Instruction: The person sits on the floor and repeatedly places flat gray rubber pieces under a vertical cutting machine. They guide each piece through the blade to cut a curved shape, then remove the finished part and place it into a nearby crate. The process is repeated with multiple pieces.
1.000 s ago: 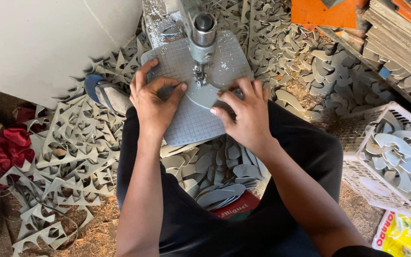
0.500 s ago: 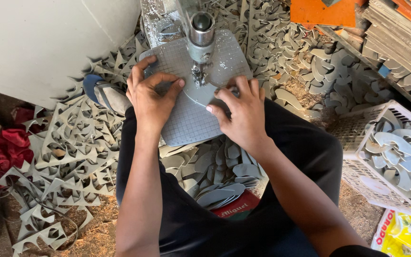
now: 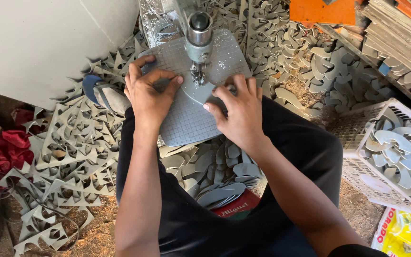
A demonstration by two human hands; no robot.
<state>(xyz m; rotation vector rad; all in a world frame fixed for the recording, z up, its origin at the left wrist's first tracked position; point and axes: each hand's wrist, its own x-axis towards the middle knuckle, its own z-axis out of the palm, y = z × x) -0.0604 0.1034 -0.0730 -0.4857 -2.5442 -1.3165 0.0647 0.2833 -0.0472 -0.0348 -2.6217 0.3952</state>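
Note:
A flat grey cut-out piece (image 3: pixel 200 93) lies on the grey gridded machine plate (image 3: pixel 186 119), under the needle of the metal machine head (image 3: pixel 199 31). My left hand (image 3: pixel 149 93) presses on the plate and the piece's left edge with bent fingers. My right hand (image 3: pixel 238 112) grips the piece's right side, fingers curled over it. Both hands sit close to the needle, one on each side.
Grey punched scrap sheets (image 3: pixel 72 143) cover the floor at left. Loose grey cut pieces (image 3: pixel 220 173) pile between my legs and behind the machine (image 3: pixel 281 47). A white basket (image 3: pixel 357 166) of such pieces stands at right. Red cloth (image 3: pixel 5 150) lies far left.
Both hands have shifted slightly, turning the grey piece under the needle; the right hand moved a little toward the machine head.

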